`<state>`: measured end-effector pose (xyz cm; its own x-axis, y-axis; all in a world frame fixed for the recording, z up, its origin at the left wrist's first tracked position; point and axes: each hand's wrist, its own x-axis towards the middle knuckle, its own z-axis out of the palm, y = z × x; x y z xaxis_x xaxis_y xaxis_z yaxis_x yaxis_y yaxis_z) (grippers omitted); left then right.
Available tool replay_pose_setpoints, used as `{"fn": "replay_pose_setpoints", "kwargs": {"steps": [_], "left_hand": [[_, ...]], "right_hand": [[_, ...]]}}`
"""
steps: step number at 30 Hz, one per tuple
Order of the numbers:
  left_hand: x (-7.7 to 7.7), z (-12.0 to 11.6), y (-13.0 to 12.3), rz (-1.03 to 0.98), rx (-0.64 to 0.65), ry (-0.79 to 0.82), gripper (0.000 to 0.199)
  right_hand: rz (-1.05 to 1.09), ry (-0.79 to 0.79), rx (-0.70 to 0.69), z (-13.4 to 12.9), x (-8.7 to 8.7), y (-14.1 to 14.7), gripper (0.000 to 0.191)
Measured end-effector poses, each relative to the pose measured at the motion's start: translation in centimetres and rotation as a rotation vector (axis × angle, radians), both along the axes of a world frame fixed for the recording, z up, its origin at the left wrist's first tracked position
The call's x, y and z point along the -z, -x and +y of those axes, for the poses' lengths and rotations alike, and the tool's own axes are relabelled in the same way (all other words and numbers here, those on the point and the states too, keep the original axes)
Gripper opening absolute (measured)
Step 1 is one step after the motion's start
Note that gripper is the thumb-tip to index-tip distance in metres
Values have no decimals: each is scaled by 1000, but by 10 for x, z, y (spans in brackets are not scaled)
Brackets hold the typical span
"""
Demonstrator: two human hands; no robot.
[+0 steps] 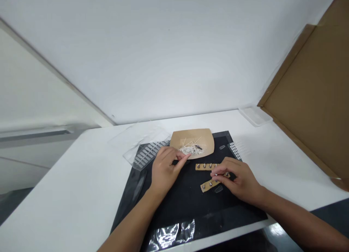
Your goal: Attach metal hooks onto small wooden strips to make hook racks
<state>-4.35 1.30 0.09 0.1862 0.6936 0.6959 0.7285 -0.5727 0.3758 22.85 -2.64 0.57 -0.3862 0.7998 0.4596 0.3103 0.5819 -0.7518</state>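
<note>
My left hand (166, 170) is at the near left edge of a brown paper tray (177, 135), thumb and forefinger brought together. Whatever may be between those fingertips is too small to make out. In the tray lie thin pale sticks (195, 141) and small white scraps. My right hand (237, 177) hovers over two tan strips, a back one (201, 169) and a slanted front one (206, 187), each carrying a row of short metal pegs. Its thumb and forefinger pinch a small metal peg (216, 175). The hand covers the right part of both strips.
A black mat (180, 201) lies under the work on a white table (71, 179). Left of the tray sits a clear case (149, 154) of nail tips. Loose clear tips (219, 189), a sheet of white dots (235, 150), a translucent lid (255, 115) and a cardboard panel (311, 99) are rightward.
</note>
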Motion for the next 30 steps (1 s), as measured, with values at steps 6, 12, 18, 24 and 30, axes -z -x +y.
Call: {"fn": "replay_pose_setpoints", "kwargs": {"steps": [6, 12, 18, 24, 30], "left_hand": [[7, 5, 7, 4, -106, -8, 29], [10, 9, 11, 49, -172, 6, 28], [14, 12, 13, 141, -239, 59, 38], [17, 9, 9, 142, -261, 129, 34], [15, 7, 7, 103, -267, 117, 20]], "right_hand": [[-48, -51, -13, 0, 3, 0, 3], [-94, -78, -48, 0, 3, 0, 10], [-146, -37, -44, 2, 3, -2, 13], [-255, 36, -46, 9, 5, -9, 19], [-347, -14, -67, 13, 11, -11, 18]]}}
